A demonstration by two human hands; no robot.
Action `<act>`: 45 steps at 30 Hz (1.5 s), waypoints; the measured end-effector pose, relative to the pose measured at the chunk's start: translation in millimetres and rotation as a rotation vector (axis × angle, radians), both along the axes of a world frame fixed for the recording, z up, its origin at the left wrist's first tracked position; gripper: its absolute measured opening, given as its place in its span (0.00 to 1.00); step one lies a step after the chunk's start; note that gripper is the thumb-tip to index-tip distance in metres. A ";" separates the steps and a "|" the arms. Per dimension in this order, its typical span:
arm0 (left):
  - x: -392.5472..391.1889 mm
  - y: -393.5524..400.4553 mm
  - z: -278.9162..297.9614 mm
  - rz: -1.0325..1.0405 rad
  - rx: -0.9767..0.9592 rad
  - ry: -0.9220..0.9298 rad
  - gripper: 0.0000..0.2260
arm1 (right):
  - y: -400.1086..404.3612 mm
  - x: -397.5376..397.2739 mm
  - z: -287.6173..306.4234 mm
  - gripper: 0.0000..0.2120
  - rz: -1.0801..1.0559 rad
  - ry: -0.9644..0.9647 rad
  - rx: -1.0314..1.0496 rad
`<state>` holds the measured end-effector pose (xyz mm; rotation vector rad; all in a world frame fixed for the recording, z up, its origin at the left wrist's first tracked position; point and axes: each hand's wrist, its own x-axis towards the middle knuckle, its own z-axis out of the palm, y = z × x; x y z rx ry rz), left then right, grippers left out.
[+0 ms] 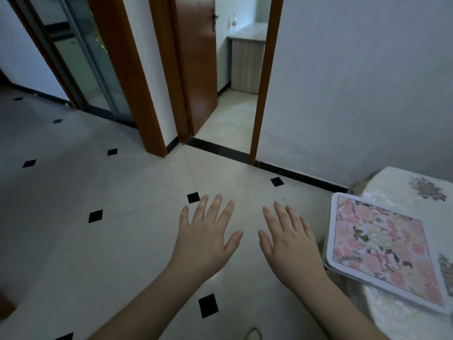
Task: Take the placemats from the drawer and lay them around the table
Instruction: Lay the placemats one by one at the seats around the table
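Tiled floor (pixel 137 231), pale with black diamond insets; open doorway (pixel 230 77) beyond. Left hand (pixel 204 238) and right hand (pixel 291 244): held out flat over the floor, fingers spread, grasping nothing. Floral placemat (pixel 382 249): lying on the table (pixel 402 190) at right, overhanging its edge.

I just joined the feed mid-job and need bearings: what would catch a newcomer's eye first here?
Two bare hands, the left hand and the right hand, are held out open and empty over the pale floor tiles with small black diamond insets. At the right edge, a pink floral rectangular placemat with a white border lies on the table covered in a cream embroidered cloth, overhanging its near edge. Beyond, a brown wooden door stands open.
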<state>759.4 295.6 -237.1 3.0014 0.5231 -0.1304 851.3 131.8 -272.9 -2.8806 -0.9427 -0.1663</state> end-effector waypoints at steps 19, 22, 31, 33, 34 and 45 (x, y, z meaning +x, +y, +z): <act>240.6 -43.3 -9.2 -0.357 0.102 0.037 0.37 | -60.7 182.1 -5.8 0.27 -0.313 0.068 0.069; 271.4 -38.2 -18.3 -0.404 0.079 0.028 0.33 | -60.5 199.3 -7.3 0.26 -0.365 0.053 0.062; 376.6 14.9 -20.9 -0.589 -0.006 -0.033 0.38 | -5.3 261.6 -13.5 0.26 -0.549 0.048 0.021; 392.6 29.2 -22.4 -0.617 -0.009 -0.051 0.36 | 9.4 272.1 -12.4 0.25 -0.567 0.028 0.032; 403.9 37.0 -22.7 -0.633 -0.013 -0.054 0.35 | 18.6 279.1 -12.7 0.25 -0.581 0.023 0.032; 480.5 1.9 -39.0 -0.998 -0.071 -0.145 0.26 | 12.3 287.9 -20.9 0.25 -0.910 0.010 0.029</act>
